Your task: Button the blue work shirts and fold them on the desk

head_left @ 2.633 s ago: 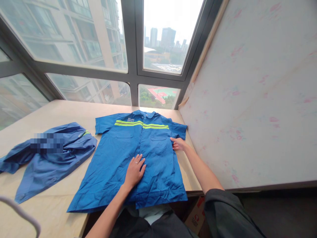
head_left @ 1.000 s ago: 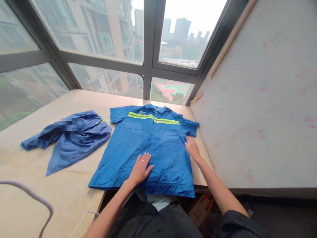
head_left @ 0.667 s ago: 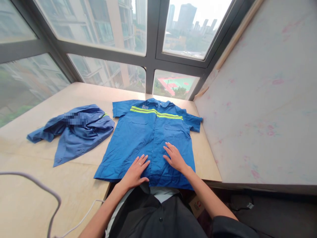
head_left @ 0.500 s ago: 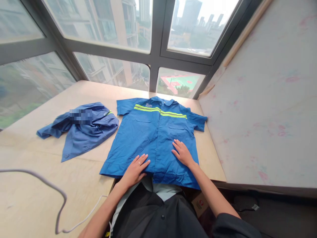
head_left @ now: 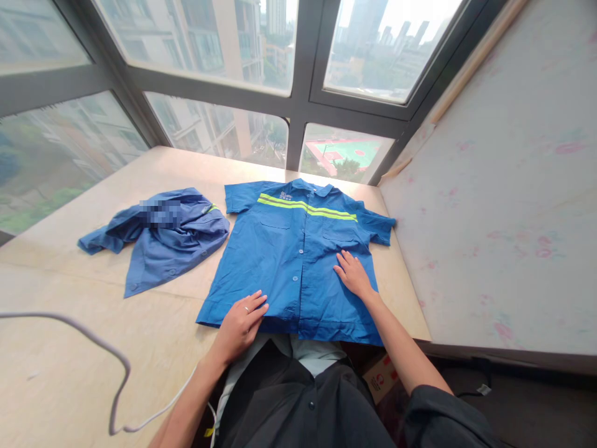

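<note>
A bright blue short-sleeved work shirt (head_left: 289,249) with yellow-green stripes across the chest lies flat and face up on the wooden table (head_left: 84,348), buttoned. My left hand (head_left: 240,320) rests at the shirt's bottom hem, left of the button line, fingers curled on the fabric edge. My right hand (head_left: 353,274) lies flat and open on the shirt's right side, below the chest pocket.
A second, darker blue shirt (head_left: 163,233) lies crumpled on the table to the left. A white cable (head_left: 109,361) loops over the table's near left. Windows stand behind the table, and a pale board (head_left: 504,186) walls off the right side.
My right hand slid from the shirt's right edge to its lower middle, then back up to the right. My left hand drew down to the hem. The view shifted downward.
</note>
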`<state>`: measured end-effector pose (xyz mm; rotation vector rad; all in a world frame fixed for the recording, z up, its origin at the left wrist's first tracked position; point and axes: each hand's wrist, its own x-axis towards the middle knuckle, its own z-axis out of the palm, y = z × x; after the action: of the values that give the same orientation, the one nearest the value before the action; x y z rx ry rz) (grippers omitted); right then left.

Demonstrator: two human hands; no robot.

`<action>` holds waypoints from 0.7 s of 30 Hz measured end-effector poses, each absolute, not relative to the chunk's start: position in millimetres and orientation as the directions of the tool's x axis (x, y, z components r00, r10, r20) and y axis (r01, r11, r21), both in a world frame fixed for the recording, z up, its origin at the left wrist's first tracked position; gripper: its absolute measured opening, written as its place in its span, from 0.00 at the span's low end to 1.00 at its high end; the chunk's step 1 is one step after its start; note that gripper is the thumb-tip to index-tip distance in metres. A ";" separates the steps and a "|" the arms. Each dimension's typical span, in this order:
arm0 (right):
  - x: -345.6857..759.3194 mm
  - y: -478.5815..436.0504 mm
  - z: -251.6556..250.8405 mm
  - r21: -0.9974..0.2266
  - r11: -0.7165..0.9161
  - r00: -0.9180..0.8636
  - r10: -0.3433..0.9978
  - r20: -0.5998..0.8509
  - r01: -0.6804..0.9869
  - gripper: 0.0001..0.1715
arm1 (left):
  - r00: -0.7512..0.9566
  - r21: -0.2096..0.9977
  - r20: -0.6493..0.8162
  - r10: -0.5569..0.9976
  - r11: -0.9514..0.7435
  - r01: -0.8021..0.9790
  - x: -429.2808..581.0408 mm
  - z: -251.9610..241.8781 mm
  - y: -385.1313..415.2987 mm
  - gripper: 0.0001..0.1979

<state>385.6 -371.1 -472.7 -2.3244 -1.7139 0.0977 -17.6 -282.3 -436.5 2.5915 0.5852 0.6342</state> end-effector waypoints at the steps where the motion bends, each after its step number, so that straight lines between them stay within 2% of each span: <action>1: 383.0 -370.1 -471.0 -0.258 -0.291 0.324 0.941 0.096 0.921 0.30 | 0.798 0.484 0.328 0.506 -0.815 0.317 -18.9 -433.3 -285.7 0.15; 5: 349.7 -377.9 -457.5 -0.382 -0.249 0.335 0.925 0.177 0.890 0.31 | 0.798 0.512 0.241 0.553 -0.771 0.380 -15.3 -426.0 -303.8 0.12; 7: 319.6 -391.4 -447.6 -0.449 -0.135 0.251 0.945 0.210 0.883 0.34 | 0.792 0.534 0.199 0.577 -0.741 0.406 -8.2 -425.4 -314.1 0.12; 9: 286.8 -409.4 -439.0 -0.486 -0.015 0.112 0.979 0.171 0.874 0.40 | 0.769 0.575 0.175 0.615 -0.698 0.427 0.4 -426.3 -324.0 0.13; 12: 246.2 -435.3 -435.5 -0.454 0.110 -0.090 0.994 0.065 0.884 0.54 | 0.711 0.656 0.110 0.694 -0.588 0.472 12.9 -428.4 -336.2 0.13; 15: 225.1 -449.9 -443.9 -0.383 0.094 -0.107 0.994 -0.014 0.919 0.63 | 0.638 0.704 -0.091 0.765 -0.403 0.584 21.6 -427.6 -343.0 0.13; 17: 220.0 -452.8 -451.1 -0.349 0.067 -0.074 0.997 -0.007 0.935 0.62 | 0.594 0.704 -0.235 0.769 -0.287 0.650 24.3 -424.7 -344.2 0.12; 21: 221.6 -451.0 -455.2 -0.358 0.058 -0.030 0.996 0.083 0.932 0.45 | 0.514 0.679 -0.362 0.777 -0.158 0.717 22.1 -419.3 -341.7 0.13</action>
<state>221.6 -451.0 -455.2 -1.9428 -2.0327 0.2942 22.1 -341.7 -419.3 1.9016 1.2299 0.0898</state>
